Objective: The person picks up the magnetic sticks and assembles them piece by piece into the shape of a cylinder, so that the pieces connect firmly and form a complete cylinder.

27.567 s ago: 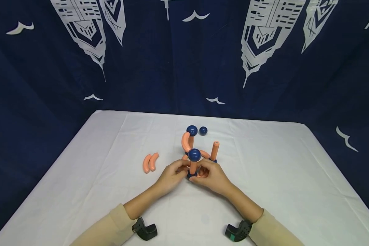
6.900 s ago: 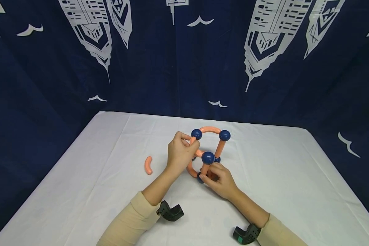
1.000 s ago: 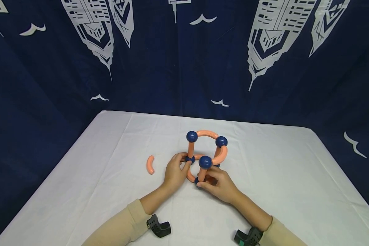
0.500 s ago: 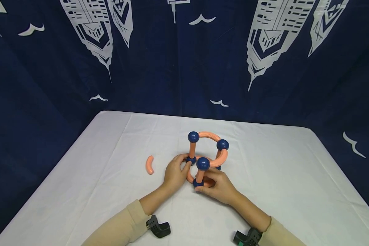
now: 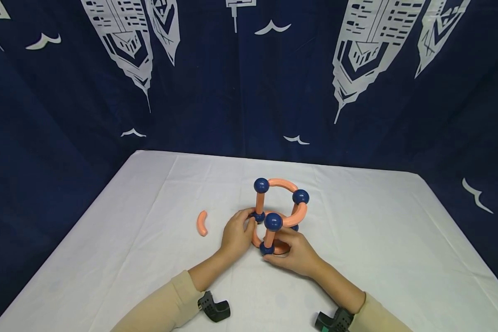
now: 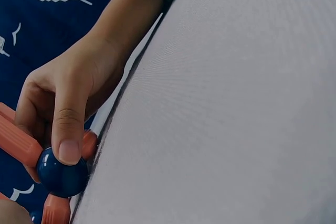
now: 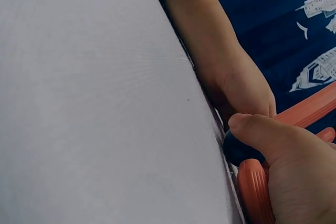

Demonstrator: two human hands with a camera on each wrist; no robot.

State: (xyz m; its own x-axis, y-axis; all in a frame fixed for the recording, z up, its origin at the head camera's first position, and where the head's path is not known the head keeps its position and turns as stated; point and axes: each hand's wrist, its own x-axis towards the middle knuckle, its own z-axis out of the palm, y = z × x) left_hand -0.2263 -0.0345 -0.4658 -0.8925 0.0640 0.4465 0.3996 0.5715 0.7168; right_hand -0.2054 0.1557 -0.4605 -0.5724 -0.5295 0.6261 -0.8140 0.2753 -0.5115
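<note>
Since half a second ago: the frame of orange plastic rods and navy-blue balls (image 5: pixel 279 207), mid-table on the white cloth (image 5: pixel 377 240), has leaned slightly nearer. Left hand (image 5: pixel 235 233): fingers pinching a base ball at the frame's left. Right hand (image 5: pixel 296 253): fingers curled round the near upright's base. Loose curved orange rod (image 5: pixel 202 223): lying well left.

Free room and obstacles on the white tablecloth (image 5: pixel 357 258): the ball-and-rod structure (image 5: pixel 279 213) stands at centre, with the left hand (image 5: pixel 236 233) close against its left base and the right hand (image 5: pixel 296 253) against its near base, blocking approach from the front. A loose curved orange rod (image 5: pixel 201 223) lies just left of the left hand. Cloth to the right, far side and far left lies open; the dark blue curtain (image 5: pixel 249 83) bounds the rear
</note>
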